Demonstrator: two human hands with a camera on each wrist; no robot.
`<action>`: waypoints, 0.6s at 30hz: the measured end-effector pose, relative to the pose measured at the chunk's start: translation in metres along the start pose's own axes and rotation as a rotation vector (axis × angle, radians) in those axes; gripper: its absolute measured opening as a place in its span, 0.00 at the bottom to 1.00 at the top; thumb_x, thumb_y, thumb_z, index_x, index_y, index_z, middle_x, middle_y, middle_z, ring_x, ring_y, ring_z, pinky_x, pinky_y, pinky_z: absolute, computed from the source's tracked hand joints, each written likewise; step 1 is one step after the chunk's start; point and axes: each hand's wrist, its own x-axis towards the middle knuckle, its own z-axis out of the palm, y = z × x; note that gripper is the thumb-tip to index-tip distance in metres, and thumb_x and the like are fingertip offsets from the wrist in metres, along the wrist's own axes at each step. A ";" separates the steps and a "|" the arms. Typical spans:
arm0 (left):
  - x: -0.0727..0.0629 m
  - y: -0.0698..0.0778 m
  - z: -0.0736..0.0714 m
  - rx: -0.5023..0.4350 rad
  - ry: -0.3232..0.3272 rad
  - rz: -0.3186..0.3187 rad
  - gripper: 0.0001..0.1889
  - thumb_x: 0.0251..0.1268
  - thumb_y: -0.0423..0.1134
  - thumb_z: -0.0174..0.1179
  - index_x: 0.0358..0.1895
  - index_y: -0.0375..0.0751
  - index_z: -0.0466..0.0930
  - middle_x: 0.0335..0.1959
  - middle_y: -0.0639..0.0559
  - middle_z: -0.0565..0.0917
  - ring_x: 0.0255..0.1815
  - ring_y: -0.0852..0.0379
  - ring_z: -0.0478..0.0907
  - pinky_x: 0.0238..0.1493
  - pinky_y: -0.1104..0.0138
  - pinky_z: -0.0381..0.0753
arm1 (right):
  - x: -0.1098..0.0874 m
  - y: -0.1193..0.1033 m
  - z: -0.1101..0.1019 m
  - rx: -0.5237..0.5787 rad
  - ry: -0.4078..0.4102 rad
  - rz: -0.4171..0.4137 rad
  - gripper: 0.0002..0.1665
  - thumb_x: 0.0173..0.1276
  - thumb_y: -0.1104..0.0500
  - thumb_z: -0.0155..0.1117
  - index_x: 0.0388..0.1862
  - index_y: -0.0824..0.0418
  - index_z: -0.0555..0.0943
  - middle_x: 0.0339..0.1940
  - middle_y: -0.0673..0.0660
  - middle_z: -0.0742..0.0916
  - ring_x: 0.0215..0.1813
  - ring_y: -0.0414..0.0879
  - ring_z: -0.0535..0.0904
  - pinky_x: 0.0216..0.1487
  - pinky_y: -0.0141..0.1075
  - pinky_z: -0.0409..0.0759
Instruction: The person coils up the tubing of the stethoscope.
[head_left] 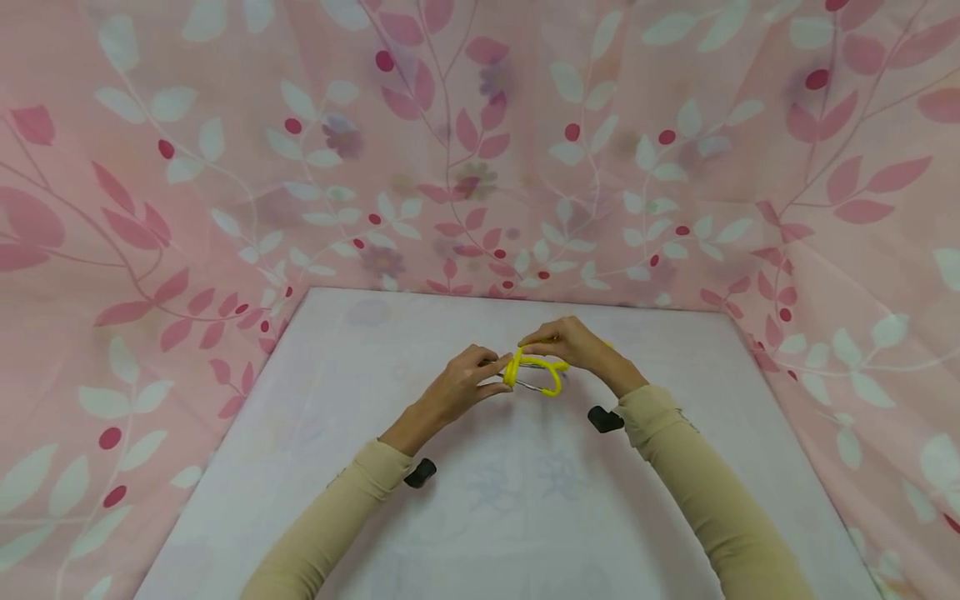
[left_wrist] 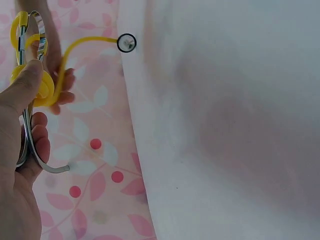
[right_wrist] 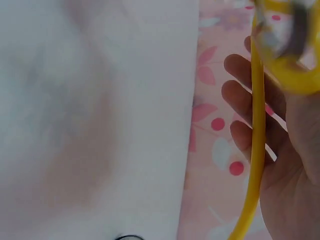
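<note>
A stethoscope with yellow tubing (head_left: 555, 383) and metal ear tubes (left_wrist: 31, 135) is held up between both hands over the white table. My left hand (head_left: 459, 385) grips the bundled stethoscope, its thumb pressing on the yellow coils wound round the metal tubes. To its right, my right hand (head_left: 564, 342) pinches the yellow tubing at the top of the coil. In the right wrist view, a straight length of tubing passes over the right hand's fingers (right_wrist: 240, 100). The round, black-rimmed chest piece (left_wrist: 126, 43) dangles at the tubing's free end in the left wrist view.
The white-covered table (head_left: 480, 517) lies under both forearms. Pink leaf-patterned cloth (head_left: 480, 167) rises behind it and along both sides. A small black device (head_left: 421, 473) sits by the left wrist, and another black device (head_left: 606, 418) by the right.
</note>
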 end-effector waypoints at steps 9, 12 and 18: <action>0.003 -0.002 -0.001 -0.046 0.049 0.000 0.31 0.48 0.43 0.75 0.60 0.41 0.80 0.43 0.47 0.82 0.43 0.56 0.78 0.44 0.72 0.83 | -0.009 0.012 0.020 0.103 0.078 0.032 0.14 0.67 0.65 0.64 0.50 0.68 0.85 0.43 0.64 0.90 0.35 0.54 0.85 0.39 0.36 0.85; 0.005 -0.004 -0.001 -0.041 0.082 -0.011 0.32 0.48 0.42 0.75 0.60 0.40 0.80 0.42 0.46 0.82 0.42 0.55 0.77 0.43 0.71 0.83 | -0.013 0.011 0.032 0.227 0.118 0.071 0.16 0.66 0.72 0.61 0.52 0.75 0.82 0.45 0.72 0.87 0.41 0.65 0.85 0.45 0.49 0.86; 0.009 -0.006 0.001 0.006 0.129 -0.078 0.31 0.50 0.43 0.74 0.61 0.40 0.79 0.40 0.45 0.82 0.41 0.54 0.77 0.42 0.69 0.83 | -0.019 0.001 0.059 0.378 0.243 0.249 0.17 0.71 0.62 0.61 0.56 0.67 0.83 0.43 0.69 0.89 0.43 0.68 0.85 0.45 0.52 0.85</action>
